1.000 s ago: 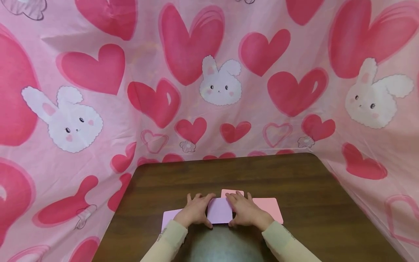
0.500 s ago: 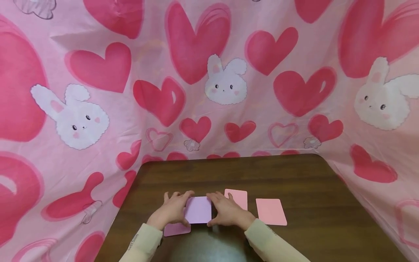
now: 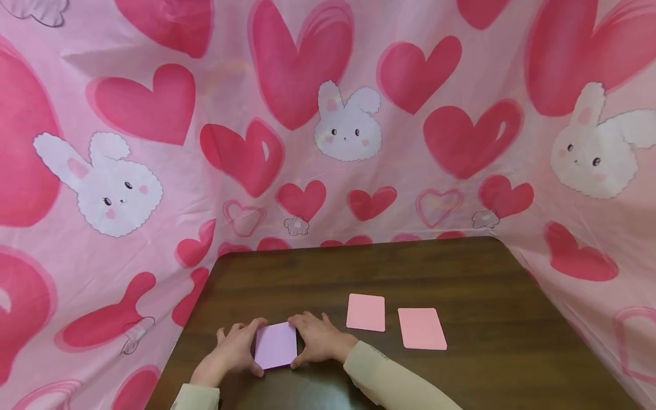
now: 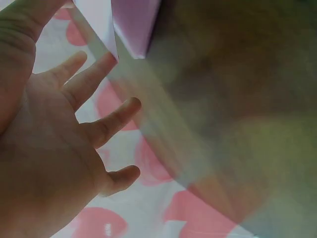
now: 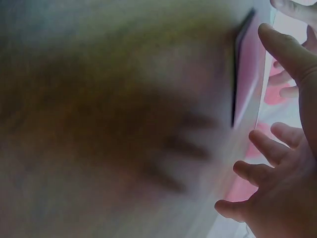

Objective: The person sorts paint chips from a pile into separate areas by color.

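Note:
A lilac card (image 3: 275, 345) is held between both hands over the table's left front part. My left hand (image 3: 232, 350) grips its left side, thumb at the near corner and fingertips at the far corner. On the right side, my right hand (image 3: 322, 340) holds the near and far corners the same way. The left wrist view shows the pale held card (image 4: 99, 22) at a fingertip and another lilac piece (image 4: 136, 27) beside it. From the head, the held card hides whatever lies beneath. In the right wrist view a lilac card (image 5: 247, 69) appears edge-on near the thumb.
Two pink cards lie flat on the dark wooden table (image 3: 307, 273): one pink card (image 3: 366, 312) right of the hands, the other pink card (image 3: 422, 328) farther right. A pink cloth (image 3: 348, 171) with hearts and rabbits hangs around the table.
Both hands have carried the lilac card left and slightly nearer, over the second lilac card, which no longer shows from the head. The pink cards stay put and are now uncovered.

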The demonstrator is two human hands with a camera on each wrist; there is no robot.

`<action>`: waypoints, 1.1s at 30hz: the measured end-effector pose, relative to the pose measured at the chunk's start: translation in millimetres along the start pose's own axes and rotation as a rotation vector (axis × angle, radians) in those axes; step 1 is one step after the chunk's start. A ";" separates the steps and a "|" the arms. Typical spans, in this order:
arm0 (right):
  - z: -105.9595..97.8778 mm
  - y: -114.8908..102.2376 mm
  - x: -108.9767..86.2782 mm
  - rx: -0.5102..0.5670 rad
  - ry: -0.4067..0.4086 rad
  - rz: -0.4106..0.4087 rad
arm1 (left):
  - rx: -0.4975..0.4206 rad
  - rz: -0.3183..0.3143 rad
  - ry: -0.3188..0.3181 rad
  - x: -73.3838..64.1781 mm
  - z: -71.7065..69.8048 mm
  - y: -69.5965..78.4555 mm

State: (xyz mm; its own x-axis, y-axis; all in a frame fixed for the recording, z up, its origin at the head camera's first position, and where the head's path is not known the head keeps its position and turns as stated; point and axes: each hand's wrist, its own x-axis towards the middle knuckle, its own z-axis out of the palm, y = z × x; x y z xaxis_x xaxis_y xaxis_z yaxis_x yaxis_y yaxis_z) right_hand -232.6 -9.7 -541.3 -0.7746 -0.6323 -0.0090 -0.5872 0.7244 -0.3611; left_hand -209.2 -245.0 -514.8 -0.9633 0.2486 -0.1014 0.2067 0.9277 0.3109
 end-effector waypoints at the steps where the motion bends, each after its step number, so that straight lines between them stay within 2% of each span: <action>1: 2.0 -0.8 0.4 -0.002 -0.003 -0.005 | -0.003 -0.008 -0.007 -1.0 1.3 -1.6; 5: 12.0 -2.0 1.2 -0.014 -0.010 -0.001 | -0.024 -0.026 -0.024 -2.6 6.5 -5.6; 10: 21.2 -1.7 2.8 -0.055 -0.003 0.015 | -0.021 -0.013 -0.013 -1.8 11.6 -7.9; 18: 20.9 -4.2 3.4 -0.083 -0.016 0.026 | -0.049 -0.006 0.011 -0.1 15.1 -10.3; 21: 16.9 -0.3 -2.5 -0.062 -0.020 0.023 | -0.064 -0.006 -0.013 3.1 14.3 -7.0; 24: 9.4 13.0 -11.8 -0.029 0.009 0.016 | -0.085 0.012 -0.021 7.7 10.0 3.3; 26: 1.2 27.7 -19.4 -0.011 0.059 0.017 | -0.090 0.034 -0.011 14.3 5.4 16.2; 30: -21.5 61.7 -37.0 0.001 0.151 0.063 | -0.060 0.097 0.028 38.8 1.4 46.5; 33: -37.5 87.1 -51.3 0.019 0.183 0.122 | -0.047 0.149 0.034 61.1 2.3 69.9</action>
State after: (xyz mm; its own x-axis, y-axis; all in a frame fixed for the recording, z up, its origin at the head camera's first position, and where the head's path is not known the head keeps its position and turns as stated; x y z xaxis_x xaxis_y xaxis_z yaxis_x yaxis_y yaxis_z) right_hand -252.9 96.1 -537.4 -0.8706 -0.4784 0.1152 -0.4830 0.7861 -0.3856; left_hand -253.3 -164.4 -501.4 -0.9278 0.3726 -0.0192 0.3406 0.8668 0.3642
